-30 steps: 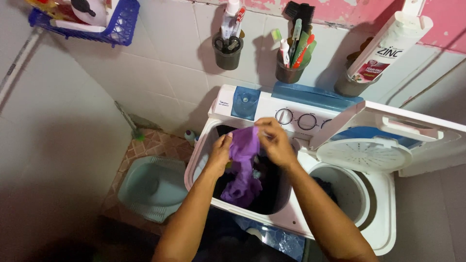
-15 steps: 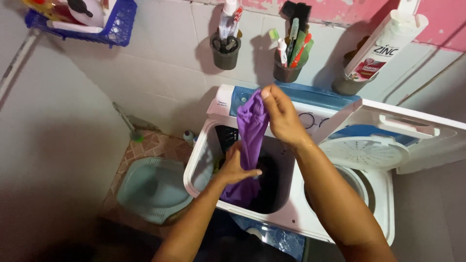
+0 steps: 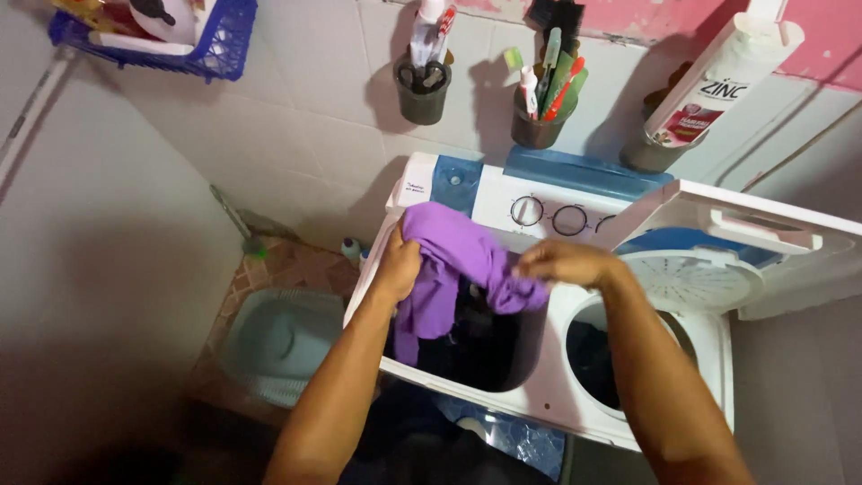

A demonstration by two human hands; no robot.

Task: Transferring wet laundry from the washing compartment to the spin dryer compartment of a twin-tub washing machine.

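Both hands hold a purple garment (image 3: 453, 256) over the wash tub (image 3: 485, 355) of a twin-tub washing machine (image 3: 539, 404). The left hand (image 3: 400, 265) has its fingers curled tightly into a bunched fold at the garment's upper left; the right hand (image 3: 561, 262) pinches the opposite edge between pressed-together fingers. The garment is a thin, soft, matt cloth, stretched between the two grips in a crumpled band, with a loose tail hanging from the left grip down into the tub, where dark laundry lies. The machine has a smooth white plastic body with rounded corners, a blue-trimmed control panel and three round dials (image 3: 566, 218). To the right, the round spin tub (image 3: 620, 355) stands open, its white hinged lid (image 3: 745, 242) raised and a perforated white disc (image 3: 691, 280) showing beneath the lid. On the glossy pale tiled wall (image 3: 296, 117) hang dark cups, one holding toothbrushes (image 3: 543, 94), beside a white bottle (image 3: 718, 85) and a blue mesh basket (image 3: 193, 49). A pale green squat toilet pan (image 3: 278, 346) sits in the tiled floor at left.
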